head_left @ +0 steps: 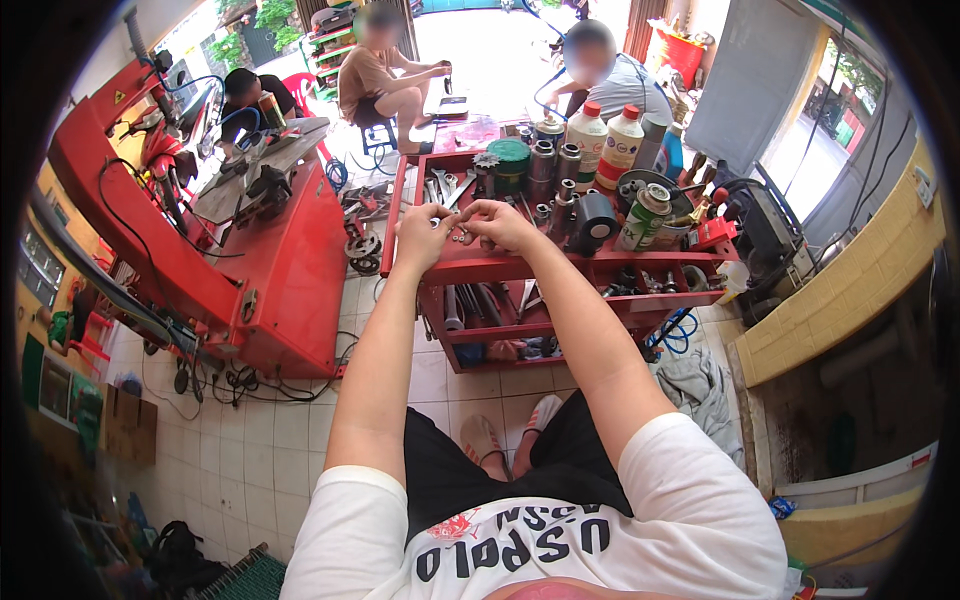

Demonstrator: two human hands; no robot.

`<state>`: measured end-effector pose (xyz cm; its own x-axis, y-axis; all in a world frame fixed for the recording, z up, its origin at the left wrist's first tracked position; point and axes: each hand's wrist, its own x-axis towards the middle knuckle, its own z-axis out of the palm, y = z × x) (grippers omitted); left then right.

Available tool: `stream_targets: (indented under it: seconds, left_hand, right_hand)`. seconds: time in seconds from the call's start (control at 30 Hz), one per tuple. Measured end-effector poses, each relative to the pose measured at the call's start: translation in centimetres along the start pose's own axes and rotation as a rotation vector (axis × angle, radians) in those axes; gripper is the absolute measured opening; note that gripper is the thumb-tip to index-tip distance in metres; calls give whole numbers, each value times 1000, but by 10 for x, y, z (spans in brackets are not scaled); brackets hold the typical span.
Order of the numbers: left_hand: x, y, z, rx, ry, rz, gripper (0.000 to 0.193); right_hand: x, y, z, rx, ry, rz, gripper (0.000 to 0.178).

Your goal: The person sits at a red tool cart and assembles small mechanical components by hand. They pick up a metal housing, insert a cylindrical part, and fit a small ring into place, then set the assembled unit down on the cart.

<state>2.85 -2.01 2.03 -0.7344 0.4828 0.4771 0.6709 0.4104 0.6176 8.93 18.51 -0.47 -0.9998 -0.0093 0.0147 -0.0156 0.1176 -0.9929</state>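
Over the top tray of a red tool cart (600, 268), both my arms reach forward and my fingertips nearly meet. My left hand (423, 236) is closed in a pinch, and my right hand (502, 226) pinches just beside it. Whatever small thing sits between their fingertips is too tiny to name. Just under the fingers, small nut-like pieces (461, 238) lie on the tray. Several wrenches (455, 186) rest beyond my left hand. Metal sockets (541, 165) stand past my right hand, near a green tin (508, 163).
Red-capped bottles (620, 145), a spray can (645, 218) and a black cylinder (594, 222) crowd the cart's right side. A red machine (280, 270) stands left, with cables (250, 385) on the tiles. Three people are beyond: one on a stool (376, 140), one behind the cart, one at left.
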Motion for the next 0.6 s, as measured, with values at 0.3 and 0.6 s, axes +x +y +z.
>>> stream_targets:
  seconds: [0.3, 0.6]
  left_hand:
    - [1, -2, 3, -119, 34, -15, 22]
    - [0, -6, 5, -75, 82, 1, 22]
  right_hand:
    - [3, 3, -4, 80, 32, 29, 32]
    - [6, 7, -5, 74, 92, 13, 35]
